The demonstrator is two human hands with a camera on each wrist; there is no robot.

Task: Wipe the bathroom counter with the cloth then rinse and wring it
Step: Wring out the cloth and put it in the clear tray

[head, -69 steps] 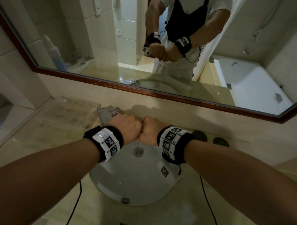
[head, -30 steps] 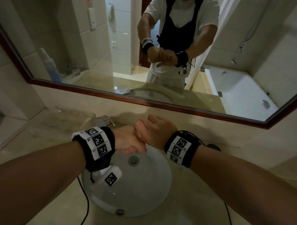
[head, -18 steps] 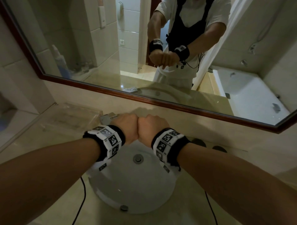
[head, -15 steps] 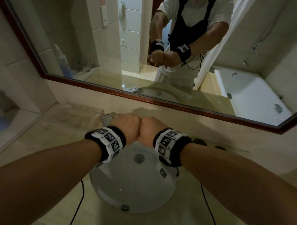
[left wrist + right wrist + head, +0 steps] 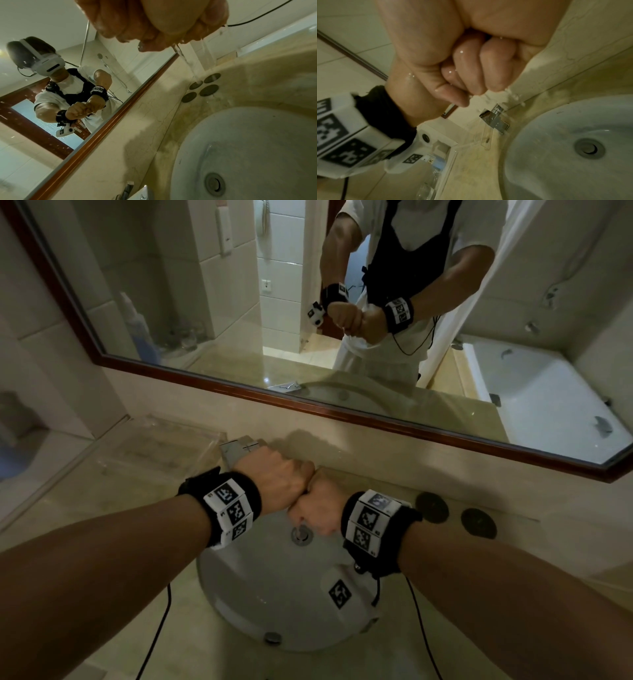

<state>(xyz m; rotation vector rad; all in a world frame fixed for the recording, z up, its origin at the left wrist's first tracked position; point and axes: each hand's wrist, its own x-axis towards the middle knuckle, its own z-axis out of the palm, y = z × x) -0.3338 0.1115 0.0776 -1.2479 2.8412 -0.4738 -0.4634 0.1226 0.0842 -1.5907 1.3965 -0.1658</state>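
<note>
Bathroom surface (image 5: 102, 542) of beige marble, white sink (image 5: 274, 604) set into it, long mirror (image 5: 205, 302) behind. Both hands are balled into tight fists, knuckles pressed against each other over the sink: left hand (image 5: 274, 481), right hand (image 5: 317, 508). Step looks like the wring, last part of the task. The cloth is not visible as such in any view; probably buried inside the fists, cannot confirm.

Next move, my guess: another opposite twist until the dripping stops, then uncurl and shake the cloth out over the sink.

Left wrist view alone shows a thin stream of water (image 5: 187, 62) running down from the fists, plus dark round discs (image 5: 208, 90) on the ledge. Right wrist view alone shows wet curled fingers (image 5: 471, 70), flying droplets, and the chrome tap (image 5: 494, 120). Head view mostly hides the tap behind the left hand.
</note>
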